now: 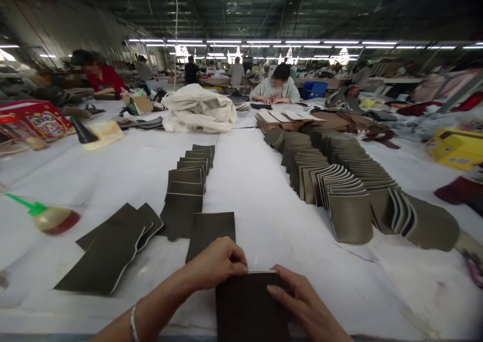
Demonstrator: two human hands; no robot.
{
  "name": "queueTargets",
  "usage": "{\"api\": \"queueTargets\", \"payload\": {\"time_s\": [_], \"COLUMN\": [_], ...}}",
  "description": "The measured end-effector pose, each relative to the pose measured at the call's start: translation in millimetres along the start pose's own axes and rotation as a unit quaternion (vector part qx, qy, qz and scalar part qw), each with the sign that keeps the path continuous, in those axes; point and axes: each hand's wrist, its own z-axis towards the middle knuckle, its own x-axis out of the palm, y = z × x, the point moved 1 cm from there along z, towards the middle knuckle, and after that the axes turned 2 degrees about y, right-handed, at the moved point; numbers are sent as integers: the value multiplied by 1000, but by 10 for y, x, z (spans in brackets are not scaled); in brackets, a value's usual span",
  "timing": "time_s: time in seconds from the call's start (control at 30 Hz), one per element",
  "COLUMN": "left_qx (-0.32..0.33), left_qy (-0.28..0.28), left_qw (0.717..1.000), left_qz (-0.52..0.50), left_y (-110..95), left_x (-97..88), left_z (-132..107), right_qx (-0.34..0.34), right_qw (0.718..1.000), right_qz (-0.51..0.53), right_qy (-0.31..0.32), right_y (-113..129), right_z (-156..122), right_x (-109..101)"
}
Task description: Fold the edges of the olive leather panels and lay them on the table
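Observation:
A dark olive leather-like panel lies at the front edge of the table, close to me. My left hand pinches its far edge near the left corner, fingers closed. Gripping the far right corner is my right hand, thumb on top and fingers at the edge. Just beyond my left hand rests another flat panel. A row of overlapping panels runs away from it. Larger loose panels with pale cut edges are piled to the left.
Long fanned rows of olive pieces cover the right side. At left lies a squeeze bottle with a green nozzle. A white sack, a yellow box and a red box stand farther off. A co-worker sits opposite.

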Motion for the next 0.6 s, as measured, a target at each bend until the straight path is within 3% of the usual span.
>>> {"api": "queueTargets", "payload": {"time_s": [0.23, 0.3, 0.4, 0.47, 0.6], "left_qx": [-43, -57, -79, -84, -88], "left_qy": [99, 103, 92, 92, 86], "left_qw": [990, 984, 972, 965, 959], "left_qz": [-90, -136, -199, -232, -255], "left_y": [43, 51, 76, 84, 65], "left_x": [112, 155, 230, 270, 296], "left_z": [-70, -81, -64, -47, -47], "right_qx": [11, -50, -174, -213, -239], "right_qw": [976, 953, 891, 858, 847], "right_qz": [-219, -296, -413, -461, -466], "right_qy": [0, -29, -73, -84, -94], "right_y": [-43, 25, 141, 196, 254], "right_z": [-138, -180, -218, -211, -158], "right_x": [-41, -11, 81, 149, 233]}}
